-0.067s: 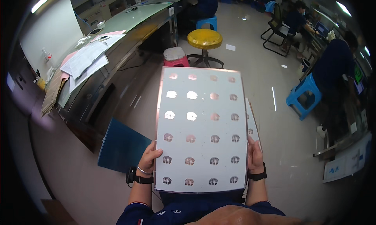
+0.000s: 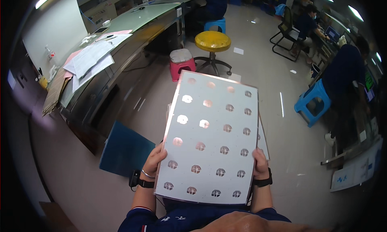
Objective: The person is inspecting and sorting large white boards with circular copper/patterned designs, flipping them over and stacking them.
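A white circuit-board panel (image 2: 211,127) with thin copper-coloured edges is held up before me, its far end turned to the right. Rows of small rounded copper shapes cover its face; a few at the left shine brightly. My left hand (image 2: 154,160) is closed on the left edge, thumb on the front and the other fingers mostly hidden behind. At the right edge my right hand (image 2: 261,162) grips the same panel, its fingertips partly hidden. Behind it, a strip of a second similar panel (image 2: 263,141) shows on the right.
A dark blue board (image 2: 125,149) stands low at my left. Papers (image 2: 89,62) lie on the glass-topped desk (image 2: 141,20). Ahead are a yellow round stool (image 2: 213,41) and a pink stool (image 2: 181,66). Several people sit farther off; a blue stool (image 2: 313,103) is at the right.
The panel has turned clockwise, its far edge swinging right and dropping at the right corner. Fewer copper shapes glare now. My right hand has shifted slightly, its thumb now at the edge.
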Available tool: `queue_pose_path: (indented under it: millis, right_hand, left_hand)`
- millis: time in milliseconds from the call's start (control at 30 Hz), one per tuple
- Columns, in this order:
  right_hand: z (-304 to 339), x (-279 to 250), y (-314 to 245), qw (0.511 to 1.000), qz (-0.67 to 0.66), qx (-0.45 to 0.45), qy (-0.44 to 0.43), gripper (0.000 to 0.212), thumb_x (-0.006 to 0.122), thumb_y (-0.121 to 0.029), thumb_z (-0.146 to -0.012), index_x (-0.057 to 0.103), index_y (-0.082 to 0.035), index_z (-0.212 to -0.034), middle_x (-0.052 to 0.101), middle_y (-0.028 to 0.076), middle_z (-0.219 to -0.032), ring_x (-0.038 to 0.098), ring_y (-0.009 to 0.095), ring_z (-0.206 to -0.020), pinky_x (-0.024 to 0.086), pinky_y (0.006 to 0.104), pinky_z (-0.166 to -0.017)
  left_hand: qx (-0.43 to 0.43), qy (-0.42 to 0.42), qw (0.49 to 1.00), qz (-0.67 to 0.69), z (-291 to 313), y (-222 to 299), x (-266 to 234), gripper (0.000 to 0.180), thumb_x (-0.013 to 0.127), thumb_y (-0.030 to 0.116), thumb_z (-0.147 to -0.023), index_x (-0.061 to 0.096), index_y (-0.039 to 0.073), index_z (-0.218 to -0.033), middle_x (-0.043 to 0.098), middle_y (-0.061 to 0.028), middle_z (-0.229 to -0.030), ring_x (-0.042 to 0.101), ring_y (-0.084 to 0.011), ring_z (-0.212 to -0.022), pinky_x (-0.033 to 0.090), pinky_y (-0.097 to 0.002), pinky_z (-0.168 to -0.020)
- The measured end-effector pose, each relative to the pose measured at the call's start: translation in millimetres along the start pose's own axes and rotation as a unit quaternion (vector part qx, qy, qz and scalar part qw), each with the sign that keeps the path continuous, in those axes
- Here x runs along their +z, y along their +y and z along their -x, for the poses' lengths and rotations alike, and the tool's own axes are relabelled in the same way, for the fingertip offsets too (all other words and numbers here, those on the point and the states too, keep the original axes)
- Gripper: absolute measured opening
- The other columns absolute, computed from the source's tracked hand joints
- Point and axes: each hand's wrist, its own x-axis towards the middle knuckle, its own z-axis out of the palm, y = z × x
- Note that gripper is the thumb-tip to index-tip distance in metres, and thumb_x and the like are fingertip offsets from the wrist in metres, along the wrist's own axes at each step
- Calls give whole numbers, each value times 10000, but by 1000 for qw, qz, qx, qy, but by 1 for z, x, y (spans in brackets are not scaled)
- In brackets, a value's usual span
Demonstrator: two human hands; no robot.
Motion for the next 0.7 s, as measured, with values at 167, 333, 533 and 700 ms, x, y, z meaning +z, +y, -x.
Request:
queue_pose_path:
  millis: [167, 333, 533, 700]
  right_hand:
    - [-5, 9, 7, 999, -33, -7, -2, 391, 457, -103, -898, 380, 67, -1241, 524, 165, -1173, 546, 240, -1055, 443, 366, -900]
    - [-13, 33, 25, 995, -57, -70, 28, 381, 478, -84, -893, 393, 17, -1250, 504, 124, -1206, 498, 239, -1109, 403, 369, -945]
    - [-4, 32, 29, 999, -28, -24, 38, 395, 505, -27, -849, 414, -9, -1233, 504, 103, -1179, 487, 226, -1109, 406, 379, -932]
    - [-3, 1, -19, 970, -86, -182, 136, 338, 461, -81, -881, 447, 21, -1203, 531, 144, -1170, 533, 244, -1071, 449, 381, -899]
  left_hand:
    - [25, 71, 982, 173, -4, -14, 4, 506, 406, 335, -920, 371, -15, -1283, 484, -147, -1244, 496, -221, -1113, 407, -368, -949]
    - [89, 43, 953, 285, -3, -54, 27, 441, 411, 290, -936, 354, 48, -1300, 447, -121, -1296, 446, -251, -1184, 355, -430, -1006]
    - [5, 102, 981, 163, 4, -74, 34, 540, 582, 125, -855, 309, 44, -1313, 450, -144, -1268, 482, -261, -1146, 422, -405, -949]
    - [23, 115, 987, 108, 11, -53, 3, 454, 555, 139, -876, 370, 17, -1273, 506, -114, -1207, 537, -232, -1066, 461, -367, -892]
